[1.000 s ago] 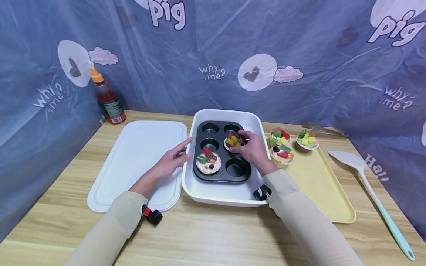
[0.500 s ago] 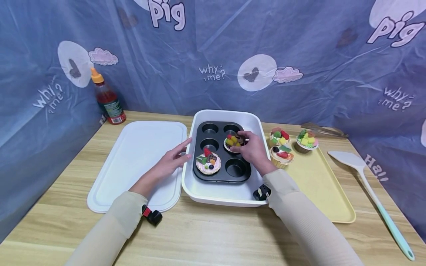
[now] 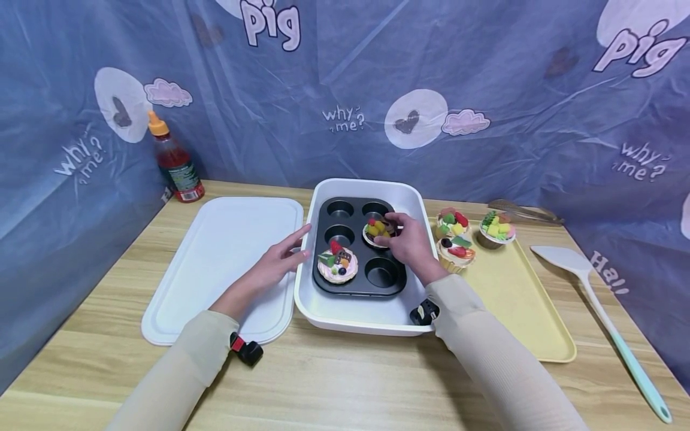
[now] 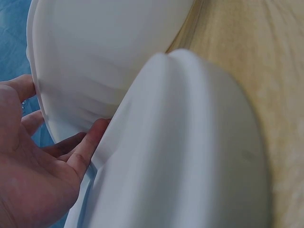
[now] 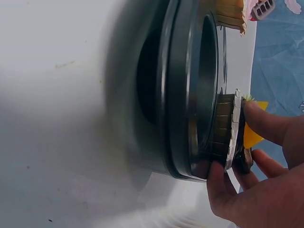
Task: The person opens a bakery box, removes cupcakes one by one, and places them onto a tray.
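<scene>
A dark muffin tin (image 3: 360, 290) lies inside a white rectangular tub (image 3: 356, 326). My right hand (image 3: 409, 242) holds a toy cupcake (image 3: 377, 230) with yellow fruit and a dark topping at the tin's right middle cup. In the right wrist view, thumb and fingers are around the rim of this cupcake (image 5: 223, 126), whose lower part sits in the cup. A pink-cream cupcake (image 3: 337, 266) with a strawberry occupies the front left cup. My left hand (image 3: 275, 260) touches the tub's left wall with extended fingers, seen in the left wrist view too (image 4: 42, 175).
Left of the tub is a white tray (image 3: 226, 239), with a sauce bottle (image 3: 180, 167) behind it. A yellow tray (image 3: 512, 299) at right bears several cupcakes (image 3: 458, 251). Tongs (image 3: 525, 211) lie behind it, and a white spatula with mint handle (image 3: 604, 317) lies farther right.
</scene>
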`<action>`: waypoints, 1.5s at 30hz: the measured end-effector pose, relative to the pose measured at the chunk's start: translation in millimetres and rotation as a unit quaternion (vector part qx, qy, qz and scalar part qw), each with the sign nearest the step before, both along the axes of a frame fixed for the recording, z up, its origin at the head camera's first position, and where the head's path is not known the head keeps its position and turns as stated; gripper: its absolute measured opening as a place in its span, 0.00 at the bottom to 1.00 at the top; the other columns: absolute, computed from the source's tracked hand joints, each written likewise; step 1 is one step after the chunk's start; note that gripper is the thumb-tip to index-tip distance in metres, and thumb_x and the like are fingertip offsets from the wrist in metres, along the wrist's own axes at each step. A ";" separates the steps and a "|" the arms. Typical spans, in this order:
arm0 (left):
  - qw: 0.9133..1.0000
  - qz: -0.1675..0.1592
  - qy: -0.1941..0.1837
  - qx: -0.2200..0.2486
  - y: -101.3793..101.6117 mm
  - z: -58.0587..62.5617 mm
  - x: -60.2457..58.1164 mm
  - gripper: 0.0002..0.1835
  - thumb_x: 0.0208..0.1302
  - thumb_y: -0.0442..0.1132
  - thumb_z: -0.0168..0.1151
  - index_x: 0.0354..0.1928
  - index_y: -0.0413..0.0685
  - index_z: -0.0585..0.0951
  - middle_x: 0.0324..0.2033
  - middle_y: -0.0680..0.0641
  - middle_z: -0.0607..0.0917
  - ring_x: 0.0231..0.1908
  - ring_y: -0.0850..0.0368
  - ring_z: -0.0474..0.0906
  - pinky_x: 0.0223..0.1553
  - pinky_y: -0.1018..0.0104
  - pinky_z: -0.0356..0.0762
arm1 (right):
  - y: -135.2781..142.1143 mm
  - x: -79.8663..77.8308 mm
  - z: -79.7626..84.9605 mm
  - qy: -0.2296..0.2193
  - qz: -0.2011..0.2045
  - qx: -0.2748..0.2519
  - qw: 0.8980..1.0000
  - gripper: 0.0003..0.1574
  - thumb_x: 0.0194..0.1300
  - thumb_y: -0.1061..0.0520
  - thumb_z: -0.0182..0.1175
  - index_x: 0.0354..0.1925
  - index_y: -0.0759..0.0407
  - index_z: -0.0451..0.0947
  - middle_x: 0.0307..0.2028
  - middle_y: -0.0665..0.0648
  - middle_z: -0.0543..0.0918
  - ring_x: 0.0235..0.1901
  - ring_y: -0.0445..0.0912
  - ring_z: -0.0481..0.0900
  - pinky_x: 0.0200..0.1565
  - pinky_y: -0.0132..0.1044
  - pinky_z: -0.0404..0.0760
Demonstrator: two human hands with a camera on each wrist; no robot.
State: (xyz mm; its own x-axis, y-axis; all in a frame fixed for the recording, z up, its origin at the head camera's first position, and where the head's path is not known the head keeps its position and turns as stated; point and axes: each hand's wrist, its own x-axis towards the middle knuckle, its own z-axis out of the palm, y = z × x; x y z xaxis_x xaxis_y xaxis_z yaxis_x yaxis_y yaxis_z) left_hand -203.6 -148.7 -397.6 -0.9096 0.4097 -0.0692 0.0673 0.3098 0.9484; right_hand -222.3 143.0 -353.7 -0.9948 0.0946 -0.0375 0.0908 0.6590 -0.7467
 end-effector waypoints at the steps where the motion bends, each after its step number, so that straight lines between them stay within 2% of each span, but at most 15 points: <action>1: 1.000 0.000 0.001 -0.001 0.0 -0.2 -0.2 0.34 0.78 0.47 0.53 0.80 0.64 0.53 0.76 0.33 0.58 0.69 0.35 0.68 0.65 0.45 0.74 | 0.1 -0.1 -0.4 0.001 0.001 0.002 1.000 0.39 0.63 0.57 0.71 0.69 0.60 0.70 0.65 0.66 0.74 0.59 0.59 0.75 0.66 0.51 0.74; 7: 1.000 0.000 -0.004 -0.004 -0.6 -2.3 -1.3 0.34 0.78 0.49 0.53 0.80 0.66 0.53 0.76 0.34 0.58 0.70 0.36 0.66 0.66 0.44 0.73 | 1.0 -0.9 -2.2 0.003 0.004 0.003 1.000 0.38 0.64 0.58 0.70 0.69 0.60 0.70 0.66 0.67 0.74 0.59 0.59 0.74 0.65 0.52 0.74; 14: 1.000 0.006 -0.007 -0.016 -0.4 -3.0 -2.2 0.34 0.77 0.51 0.53 0.80 0.69 0.53 0.77 0.35 0.57 0.72 0.36 0.65 0.67 0.43 0.71 | 2.0 -1.1 -1.7 -0.016 -0.004 -0.054 0.998 0.37 0.66 0.61 0.68 0.70 0.60 0.69 0.67 0.66 0.72 0.61 0.58 0.72 0.67 0.50 0.73; 23: 1.000 0.002 0.000 -0.014 -0.3 -2.7 -2.0 0.34 0.77 0.50 0.52 0.80 0.68 0.53 0.77 0.34 0.57 0.72 0.35 0.64 0.68 0.42 0.70 | 4.6 -1.8 0.8 -0.036 -0.013 -0.114 0.993 0.36 0.66 0.64 0.66 0.71 0.59 0.69 0.68 0.66 0.71 0.62 0.58 0.71 0.68 0.50 0.72; 45: 1.000 0.002 0.007 -0.015 -0.1 -2.9 1.0 0.34 0.78 0.50 0.52 0.80 0.66 0.53 0.77 0.32 0.55 0.72 0.34 0.63 0.68 0.42 0.70 | 9.7 -1.5 1.5 -0.040 -0.017 -0.141 0.989 0.36 0.67 0.66 0.65 0.71 0.62 0.69 0.69 0.67 0.71 0.66 0.57 0.69 0.72 0.48 0.68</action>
